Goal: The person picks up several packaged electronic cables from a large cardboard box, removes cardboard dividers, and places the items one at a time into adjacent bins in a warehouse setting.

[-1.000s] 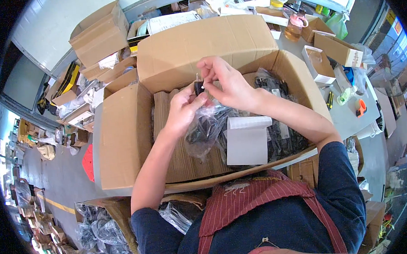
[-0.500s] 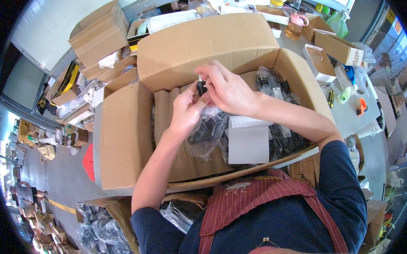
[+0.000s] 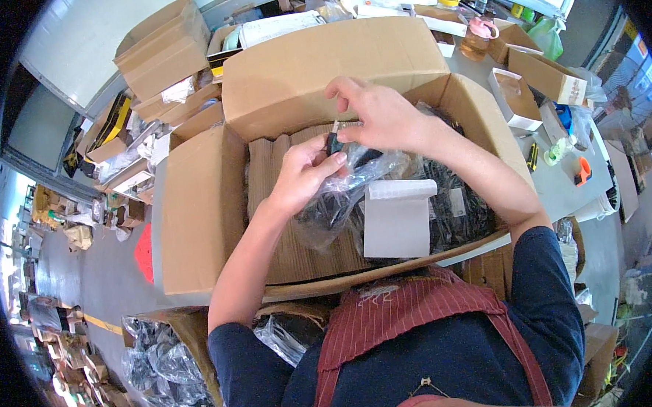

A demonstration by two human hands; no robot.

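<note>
My left hand (image 3: 308, 173) is closed on a small black plug (image 3: 332, 141) with a pale, thin tip pointing up. Just right of it is my right hand (image 3: 376, 112), fingers curved and spread, its thumb close to the plug; whether they touch I cannot tell. A clear plastic bag (image 3: 325, 222) with something dark inside hangs below my hands. Both hands are over a large open cardboard box (image 3: 197, 210). Inside lie corrugated cardboard pieces (image 3: 265, 173), black items in clear bags (image 3: 455, 211), and a pad of white sheets (image 3: 396, 233) with its top edge curled.
On the bench to the right are a small open box (image 3: 516, 98), an orange-handled tool (image 3: 582, 171) and a yellow cutter (image 3: 533, 156). A drink jug (image 3: 476, 39) stands at the back. Bagged black goods (image 3: 165, 367) fill a carton at lower left.
My right hand has lifted off the plug, its fingers spreading apart. The left hand and plug have shifted slightly right and down, and the plastic bag has spread to the right.
</note>
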